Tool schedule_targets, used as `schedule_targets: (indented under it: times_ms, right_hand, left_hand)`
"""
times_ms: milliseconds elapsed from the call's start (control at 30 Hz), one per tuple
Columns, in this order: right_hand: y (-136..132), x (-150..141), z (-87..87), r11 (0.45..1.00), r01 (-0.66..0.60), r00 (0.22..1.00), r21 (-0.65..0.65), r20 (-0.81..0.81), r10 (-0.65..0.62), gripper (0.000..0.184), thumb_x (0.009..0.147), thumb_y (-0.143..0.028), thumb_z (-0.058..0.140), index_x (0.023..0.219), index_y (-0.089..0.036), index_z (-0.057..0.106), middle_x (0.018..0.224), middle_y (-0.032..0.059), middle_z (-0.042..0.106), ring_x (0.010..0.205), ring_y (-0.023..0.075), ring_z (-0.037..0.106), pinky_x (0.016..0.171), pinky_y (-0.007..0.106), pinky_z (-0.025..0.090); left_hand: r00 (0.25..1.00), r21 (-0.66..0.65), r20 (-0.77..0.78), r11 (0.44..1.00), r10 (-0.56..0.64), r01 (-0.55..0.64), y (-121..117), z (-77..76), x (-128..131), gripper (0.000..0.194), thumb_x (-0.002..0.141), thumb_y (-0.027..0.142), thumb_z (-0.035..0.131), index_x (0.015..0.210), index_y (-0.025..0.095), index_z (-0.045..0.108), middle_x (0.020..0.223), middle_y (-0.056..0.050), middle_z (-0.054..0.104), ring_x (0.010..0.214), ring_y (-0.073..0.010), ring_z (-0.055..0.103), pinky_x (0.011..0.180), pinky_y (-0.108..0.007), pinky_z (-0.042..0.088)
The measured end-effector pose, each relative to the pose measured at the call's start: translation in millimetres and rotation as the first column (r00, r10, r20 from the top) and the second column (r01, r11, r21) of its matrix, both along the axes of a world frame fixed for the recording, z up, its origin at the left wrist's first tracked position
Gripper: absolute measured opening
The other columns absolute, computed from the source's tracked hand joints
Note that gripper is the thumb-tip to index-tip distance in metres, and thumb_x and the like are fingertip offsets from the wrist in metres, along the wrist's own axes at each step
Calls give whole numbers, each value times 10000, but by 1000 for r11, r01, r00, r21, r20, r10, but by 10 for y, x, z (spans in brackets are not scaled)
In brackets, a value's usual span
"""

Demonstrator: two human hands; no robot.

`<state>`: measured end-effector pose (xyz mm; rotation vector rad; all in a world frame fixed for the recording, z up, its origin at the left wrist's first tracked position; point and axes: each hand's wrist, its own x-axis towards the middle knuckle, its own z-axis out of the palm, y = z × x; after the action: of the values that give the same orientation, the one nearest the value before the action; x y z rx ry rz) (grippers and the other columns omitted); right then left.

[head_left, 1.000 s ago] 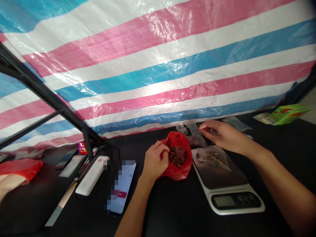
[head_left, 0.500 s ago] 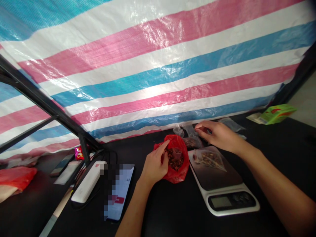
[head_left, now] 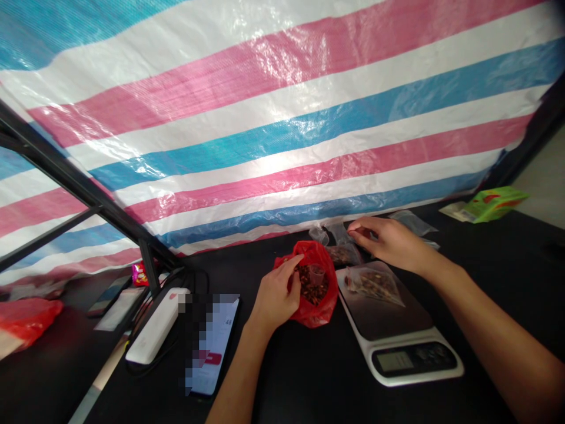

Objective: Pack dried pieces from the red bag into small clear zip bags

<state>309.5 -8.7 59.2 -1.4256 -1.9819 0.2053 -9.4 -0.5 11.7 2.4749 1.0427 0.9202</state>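
Observation:
A red plastic bag [head_left: 324, 306] stands rolled open, filled with small brown dried pieces [head_left: 314, 293] and a small clear plastic cup [head_left: 316, 274]. My left hand [head_left: 279, 294] is closed at its left rim, index finger stretched along the opening; its lower fingers are partly hidden. Beyond the scale, my right hand [head_left: 382, 241] is in a pinch, thumb and index fingertips together; whatever they hold is too small to make out. On the kitchen scale [head_left: 397, 324] lies a clear bag of dried pieces [head_left: 375, 284]. Another filled clear bag [head_left: 342, 255] lies behind, beside the right fingertips.
A phone [head_left: 214, 347] and a white power strip [head_left: 156, 327] with cables lie to the left. Flat clear bags [head_left: 412, 221] and a green packet [head_left: 494, 204] are at the back right. A striped tarp [head_left: 282, 129] and black metal frame [head_left: 150, 265] bound the table.
Both hands keep nearly the same place and pose. The view has shifted very slightly.

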Motion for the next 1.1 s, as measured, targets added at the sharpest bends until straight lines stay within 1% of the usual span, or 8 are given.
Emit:
schedule_targets:
  times_ms: [167,300,467,567,733,900,1100]
  right_hand:
    - [7,-1,-4,1000,-2,1000,27,-4,2,253,1010,-433,559,985,-251,733,864,36,768,732,226,686,688,339,488]
    - [8,-6,-12,1000,-3,1000,21,12,3,243,1017,-419,555,991,-252,729,839,30,757,722,222,680,682,337,482]
    - [16,2,-28,1000,-3,1000,13,17,3,253,1024,-425,546,1016,-250,729,877,35,768,749,223,691,696,338,486]
    - [14,4,-28,1000,3,1000,6,21,-3,258,1025,-431,546,1030,-252,732,883,35,774,755,226,695,700,341,490]
    - [5,-6,-14,1000,-9,1000,-15,23,9,274,1028,-438,536,1021,-245,730,850,42,768,735,229,683,688,348,488]
    - [0,-7,-10,1000,-5,1000,-24,18,5,265,1022,-431,545,1005,-243,730,852,41,765,720,221,669,674,344,475]
    - [7,10,-13,1000,-3,1000,-29,15,4,277,1024,-450,542,1011,-246,729,873,42,767,752,232,682,706,344,477]
  left_hand:
    - [1000,7,7,1000,8,-8,-4,3,4,432,1002,146,509,1413,246,596,1375,-51,724,1211,-204,724,1099,-361,567]
    - [1000,7,10,1000,7,-7,-3,2,9,403,997,140,516,1374,246,615,1360,-48,730,1208,-205,725,1097,-362,566]
    - [999,-3,35,1000,-13,13,-5,3,14,374,1004,143,513,1343,248,631,1331,-46,741,1196,-205,726,1090,-358,563]
    - [998,-7,50,1000,-22,22,-11,11,14,362,991,118,514,1294,255,657,1285,-41,755,1149,-202,736,1071,-352,567]
    - [998,-23,50,999,-36,37,-20,27,21,330,973,83,515,1185,258,700,1140,-39,774,1032,-203,746,973,-339,592]
    - [998,-18,47,999,-39,40,-20,35,26,313,971,82,517,1149,252,710,1068,-44,767,972,-198,742,922,-324,594]
    - [999,-20,25,999,-37,38,-21,30,26,296,972,86,521,1127,246,716,1022,-39,750,914,-187,731,877,-307,582]
